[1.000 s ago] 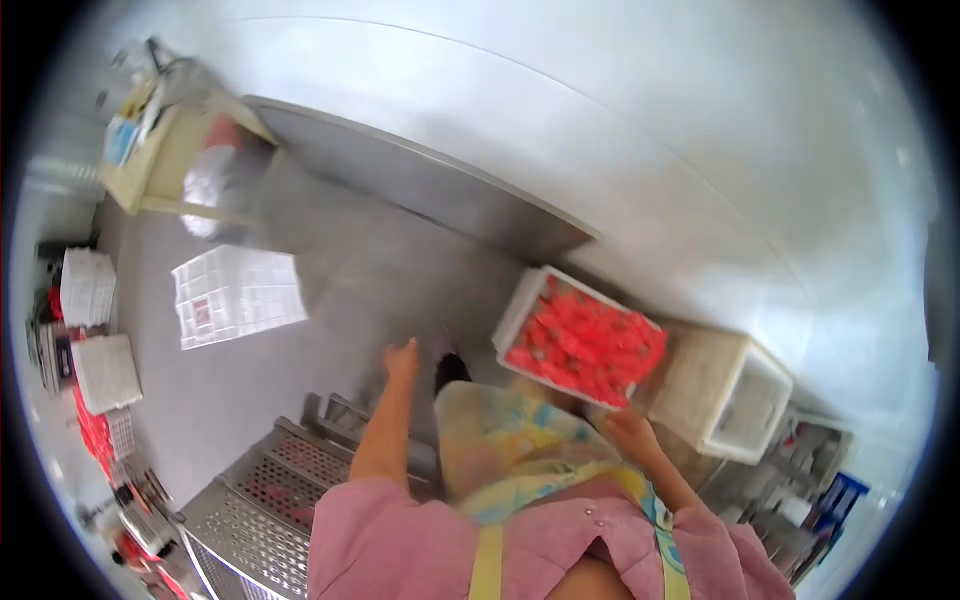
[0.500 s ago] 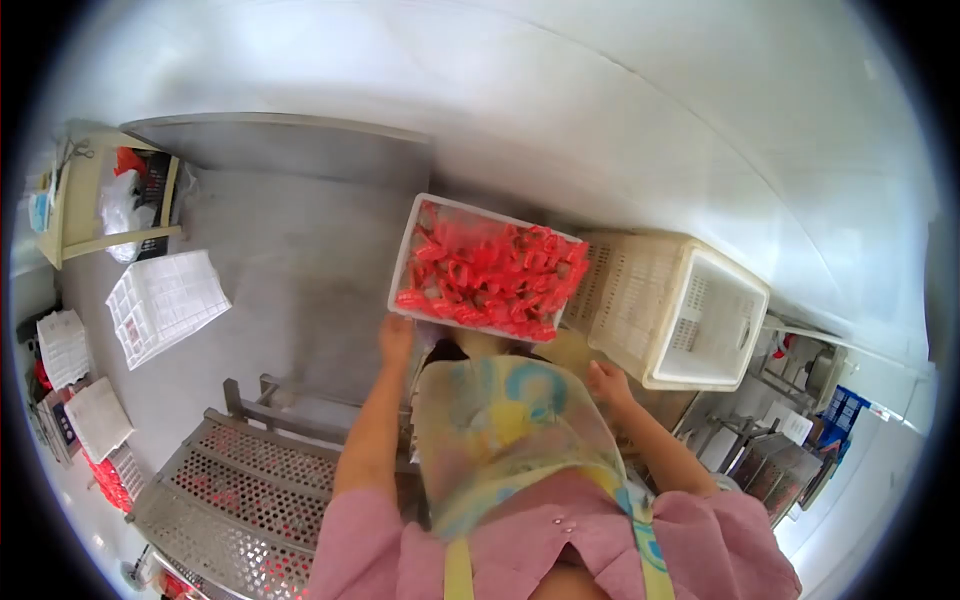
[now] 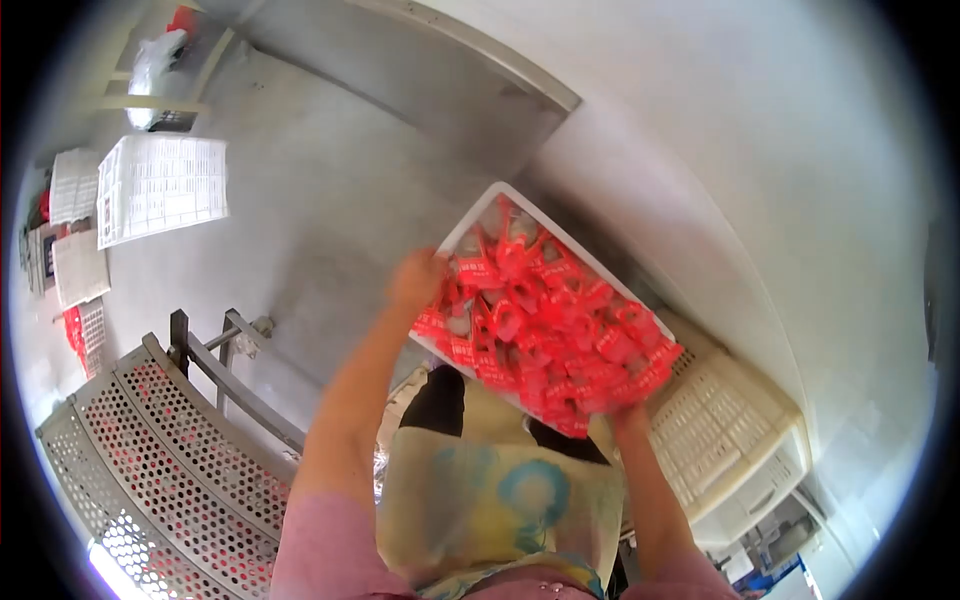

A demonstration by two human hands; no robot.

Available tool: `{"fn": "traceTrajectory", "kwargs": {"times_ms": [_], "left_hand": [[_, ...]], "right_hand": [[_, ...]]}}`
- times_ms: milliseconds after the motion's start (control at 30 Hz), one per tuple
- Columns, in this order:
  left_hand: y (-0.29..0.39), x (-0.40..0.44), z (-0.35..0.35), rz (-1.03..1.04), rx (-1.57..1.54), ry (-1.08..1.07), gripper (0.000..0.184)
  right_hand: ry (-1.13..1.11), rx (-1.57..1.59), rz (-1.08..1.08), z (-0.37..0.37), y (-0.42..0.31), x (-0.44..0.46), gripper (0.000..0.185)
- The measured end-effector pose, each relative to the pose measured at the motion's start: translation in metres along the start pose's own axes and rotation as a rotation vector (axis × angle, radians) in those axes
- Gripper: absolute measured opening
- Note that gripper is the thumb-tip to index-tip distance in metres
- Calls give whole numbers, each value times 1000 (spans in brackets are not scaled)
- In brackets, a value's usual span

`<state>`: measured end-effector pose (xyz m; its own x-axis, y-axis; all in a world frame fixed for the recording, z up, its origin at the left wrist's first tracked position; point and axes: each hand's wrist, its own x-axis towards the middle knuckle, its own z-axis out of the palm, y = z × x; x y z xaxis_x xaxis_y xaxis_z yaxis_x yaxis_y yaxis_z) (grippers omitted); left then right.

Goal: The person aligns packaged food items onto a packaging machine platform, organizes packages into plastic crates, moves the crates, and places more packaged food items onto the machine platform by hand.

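A white plastic crate (image 3: pixel 585 258) full of red-printed packets (image 3: pixel 540 310) is tilted in front of my apron. My left hand (image 3: pixel 416 281) is closed on the rim at its left end. On the lower right side, my right hand (image 3: pixel 629 418) grips the crate, with its fingers partly hidden by the crate and the packets. Some packets bulge over the lower right rim.
Beige stacked crates (image 3: pixel 725 410) stand against the wall at right. A perforated metal conveyor (image 3: pixel 185 440) lies at lower left. A white basket (image 3: pixel 165 190) sits on the grey floor at left. A metal panel (image 3: pixel 470 90) is at the top.
The crate has come nearer and turned clockwise. My right hand, apart from it before, now holds its lower right side. The view has turned as well.
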<state>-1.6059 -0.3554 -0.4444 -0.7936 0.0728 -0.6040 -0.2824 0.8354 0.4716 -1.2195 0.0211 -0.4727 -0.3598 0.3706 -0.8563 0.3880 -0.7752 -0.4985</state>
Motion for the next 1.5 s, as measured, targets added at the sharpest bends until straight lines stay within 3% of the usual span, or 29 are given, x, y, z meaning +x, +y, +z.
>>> {"fn": "traceTrajectory", "kwargs": {"times_ms": [67,233,367,400,600,700,800,833,1067,1267,1367,1500], "left_hand": [[-4,9,7,110,64,36,41],[3,20,10,-76,-135,-105,47],[-14,37,25,-90,-297,-164,53],[-9,35,24,-114,-292,-154,55],[12,2,15,-87,-328,-38,53],[9,-17,23,-109,-199,-24,55],[16,-48,9,-136,-292,36,53],[23,-58,2,-218,-476,23,54],[27,-137,-94,-351,-231,87,58],[13,-221,-166,-361,-295,184,54],[36,-275,-212,-346,-329,221,53],[49,-334,-246,-332,-615,252,53]], "right_hand": [[-25,-81,-62,2,9,15,59],[-115,106,-2,23,2,19,58],[-252,126,-50,17,15,35,59],[-340,184,6,24,13,36,62],[-323,144,-54,47,1,28,62],[-340,131,-69,53,-9,25,63],[-339,115,-76,55,-21,13,63],[-337,106,-81,56,-26,7,64],[-338,16,-110,97,-71,-79,65],[-323,-117,-151,159,-129,-209,66],[-230,-141,-180,171,-161,-280,61],[-229,-356,-244,184,-221,-369,44]]}}
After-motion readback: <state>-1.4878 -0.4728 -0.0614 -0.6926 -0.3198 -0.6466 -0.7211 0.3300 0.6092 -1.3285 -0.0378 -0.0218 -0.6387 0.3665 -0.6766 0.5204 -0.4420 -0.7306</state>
